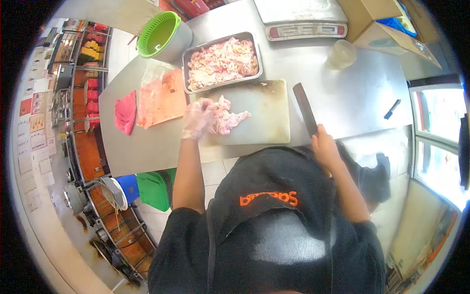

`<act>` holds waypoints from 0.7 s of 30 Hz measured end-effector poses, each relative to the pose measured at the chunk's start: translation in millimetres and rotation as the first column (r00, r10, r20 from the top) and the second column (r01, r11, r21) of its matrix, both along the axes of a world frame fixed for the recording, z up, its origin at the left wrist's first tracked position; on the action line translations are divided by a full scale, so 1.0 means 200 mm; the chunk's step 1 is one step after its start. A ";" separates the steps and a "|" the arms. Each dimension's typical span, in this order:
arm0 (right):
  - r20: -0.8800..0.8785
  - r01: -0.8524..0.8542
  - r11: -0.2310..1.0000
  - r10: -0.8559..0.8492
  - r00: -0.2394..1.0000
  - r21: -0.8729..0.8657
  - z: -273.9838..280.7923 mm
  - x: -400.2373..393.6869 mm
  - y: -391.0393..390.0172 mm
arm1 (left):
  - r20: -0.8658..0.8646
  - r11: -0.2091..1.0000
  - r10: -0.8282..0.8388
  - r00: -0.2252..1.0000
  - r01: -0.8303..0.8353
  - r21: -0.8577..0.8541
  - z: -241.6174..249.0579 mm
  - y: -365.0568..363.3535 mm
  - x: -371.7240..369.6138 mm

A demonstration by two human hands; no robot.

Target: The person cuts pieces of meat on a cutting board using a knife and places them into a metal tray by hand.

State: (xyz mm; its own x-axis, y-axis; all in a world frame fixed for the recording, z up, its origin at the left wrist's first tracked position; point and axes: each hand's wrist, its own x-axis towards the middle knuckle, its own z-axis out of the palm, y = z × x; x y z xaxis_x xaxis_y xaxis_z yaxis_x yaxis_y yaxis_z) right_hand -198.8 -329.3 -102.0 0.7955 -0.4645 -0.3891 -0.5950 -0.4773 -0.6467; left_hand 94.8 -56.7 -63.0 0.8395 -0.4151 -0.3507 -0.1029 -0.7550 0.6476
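My left hand (198, 119), in a clear plastic glove, has its fingers closed on the left end of a piece of raw meat (228, 119). The meat lies on a pale cutting board (273, 112). To the right of the board, my bare right hand (326, 148) grips a knife (306, 109) by its handle, with the wide dark blade pointing away from me over the metal table (350, 103). Just beyond the board, a metal tray (258, 49) holds a heap of raw meat pieces (223, 62).
Left of the board are an orange-stained sheet (164, 98) and a pink cloth (126, 112). A green-rimmed bucket (178, 41), a scale (306, 30), a clear container (342, 55) and a cardboard box (387, 36) stand farther back. A black marker (392, 109) lies at the right.
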 end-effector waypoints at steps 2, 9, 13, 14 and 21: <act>-0.039 0.014 0.999 -0.013 0.999 0.030 0.01 0.01 0.00 | -0.137 0.872 0.110 0.985 -0.161 -0.462 -0.06 0.07 0.00; -0.008 -0.037 0.999 0.037 0.999 0.015 -0.02 0.00 0.00 | -0.282 0.652 -0.078 0.956 -0.165 -0.740 0.11 -0.03 -0.04; -0.001 -0.052 0.998 0.052 0.999 0.024 -0.03 0.02 0.01 | -0.405 0.584 -0.246 0.881 -0.199 -0.787 0.16 -0.23 -0.17; -0.012 -0.048 0.999 0.049 0.999 0.025 -0.03 0.02 0.01 | -0.460 0.530 -0.303 0.834 -0.254 -0.809 0.13 -0.31 -0.23; -0.038 -0.127 0.992 0.127 0.991 0.007 -0.01 0.04 0.03 | -0.359 0.984 -0.060 0.931 0.114 0.133 -0.25 -0.39 -0.33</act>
State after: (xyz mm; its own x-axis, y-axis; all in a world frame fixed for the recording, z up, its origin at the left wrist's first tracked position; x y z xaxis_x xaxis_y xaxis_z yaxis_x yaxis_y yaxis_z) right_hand -190.1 -323.1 -103.4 0.8325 -0.3586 -0.4224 -0.5541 -0.5477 -0.6269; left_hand 28.2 -135.1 -113.5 0.6132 -0.4008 -0.6807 0.0417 -0.8441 0.5345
